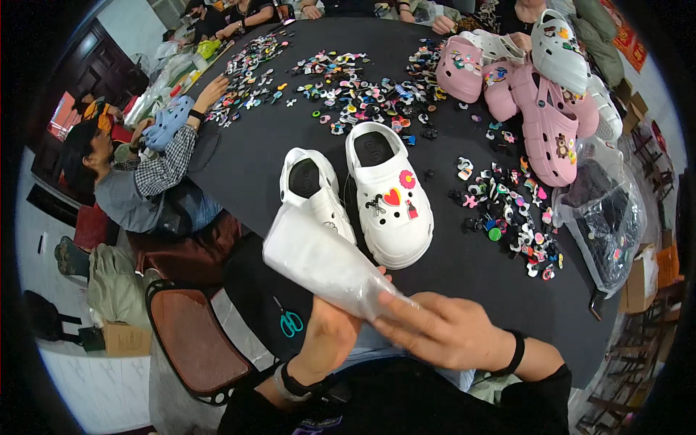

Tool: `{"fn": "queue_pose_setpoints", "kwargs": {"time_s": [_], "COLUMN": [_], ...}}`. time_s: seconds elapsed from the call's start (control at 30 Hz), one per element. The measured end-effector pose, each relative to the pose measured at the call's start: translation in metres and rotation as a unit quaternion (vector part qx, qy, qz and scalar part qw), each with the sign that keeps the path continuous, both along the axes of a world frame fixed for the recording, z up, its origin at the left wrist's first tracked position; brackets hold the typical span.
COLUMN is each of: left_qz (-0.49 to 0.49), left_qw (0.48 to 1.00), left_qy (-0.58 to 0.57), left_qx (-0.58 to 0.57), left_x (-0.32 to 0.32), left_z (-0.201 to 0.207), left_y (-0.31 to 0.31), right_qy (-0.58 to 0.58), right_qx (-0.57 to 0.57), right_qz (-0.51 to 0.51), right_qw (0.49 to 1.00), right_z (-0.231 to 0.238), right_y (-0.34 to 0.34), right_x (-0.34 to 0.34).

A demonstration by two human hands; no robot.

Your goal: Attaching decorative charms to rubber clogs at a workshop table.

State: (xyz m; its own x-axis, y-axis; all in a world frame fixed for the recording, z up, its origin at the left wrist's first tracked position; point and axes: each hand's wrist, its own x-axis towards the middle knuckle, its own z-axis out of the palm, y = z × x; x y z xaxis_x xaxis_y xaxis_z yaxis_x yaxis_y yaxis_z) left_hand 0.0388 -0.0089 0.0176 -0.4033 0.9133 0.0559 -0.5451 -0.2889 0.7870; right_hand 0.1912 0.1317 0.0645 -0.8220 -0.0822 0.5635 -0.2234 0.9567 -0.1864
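Note:
In front of me, my left hand (328, 335) grips a rolled sheet of translucent white plastic (315, 257) from below. My right hand (448, 330) lies over the near end of that roll, fingers pressed onto it. The roll slants up to the left and covers the toe of a white clog (324, 181). Beside it stands a second white clog (395, 217), bearing a heart, a pink flower and other small charms. Teal-handled scissors (291, 324) lie left of my left hand.
Piles of small colourful charms (511, 217) lie on the black table (246, 170). Pink clogs (544, 134) and white clogs (558, 51) are heaped at right, above a clear plastic bag (605, 210). At left, a seated person (145, 181) holds a blue clog (168, 122). A brown chair (196, 341) stands nearer.

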Motion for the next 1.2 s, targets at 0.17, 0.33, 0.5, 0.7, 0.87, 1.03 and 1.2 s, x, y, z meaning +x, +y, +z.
{"fn": "queue_pose_setpoints", "kwargs": {"time_s": [0.17, 0.33, 0.5, 0.7, 0.87, 1.03, 1.2], "left_qz": [0.152, 0.184, 0.219, 0.374, 0.018, -0.076, -0.017], "left_qw": [0.958, 0.848, 0.789, 0.664, 0.686, 0.788, 0.845], "left_qy": [0.236, 0.496, 0.575, 0.640, 0.725, 0.611, 0.535], "left_qx": [-0.067, -0.018, -0.005, 0.097, -0.063, 0.008, 0.000], "left_x": [-0.009, -0.010, 0.003, -0.002, 0.000, -0.009, -0.009], "left_z": [0.000, -0.005, -0.009, 0.025, 0.049, 0.035, 0.024], "left_y": [-0.008, -0.011, -0.007, 0.001, 0.000, 0.010, 0.005], "right_qy": [-0.111, -0.085, -0.084, -0.220, -0.207, -0.163, -0.020], "right_qx": [-0.067, -0.348, -0.418, -0.467, -0.429, -0.370, -0.131], "right_qz": [0.092, -0.013, 0.059, 0.031, 0.122, 0.137, -0.020], "right_qw": [0.987, 0.933, 0.903, 0.856, 0.871, 0.904, 0.991], "right_z": [0.013, 0.013, -0.015, -0.014, -0.008, 0.003, 0.029], "right_y": [-0.006, 0.021, 0.000, 0.017, 0.005, -0.002, 0.015], "right_x": [0.006, 0.006, -0.014, 0.001, 0.003, 0.018, 0.022]}}
